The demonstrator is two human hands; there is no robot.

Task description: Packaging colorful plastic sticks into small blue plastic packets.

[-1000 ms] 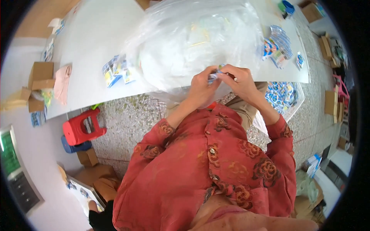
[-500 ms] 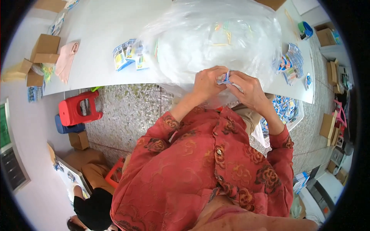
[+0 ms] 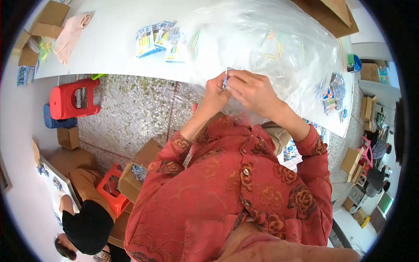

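Observation:
In front of my chest, both hands pinch a small clear packet [image 3: 225, 79] with a blue-striped edge. My left hand [image 3: 214, 95] closes on its left side. My right hand [image 3: 254, 92] grips the other side, its fingers and thumb bunched together, and the fingers of both hands cover most of the packet. Just beyond them, a large clear plastic bag [image 3: 244, 35] spreads over the white table [image 3: 109, 48]. Thin yellow and green sticks [image 3: 279, 50] show in or under its film.
Filled packets [image 3: 150, 40] lie left of the bag, and more packets [image 3: 334, 96] lie right of it. Below the table's right side sit many packets [image 3: 291, 153]. A red stool [image 3: 75, 99] and an open cardboard box [image 3: 135, 179] stand left. Another person [image 3: 89, 222] works at lower left.
My hands have moved left with the packet still between them. The whole view has turned, so the table and floor things appear shifted.

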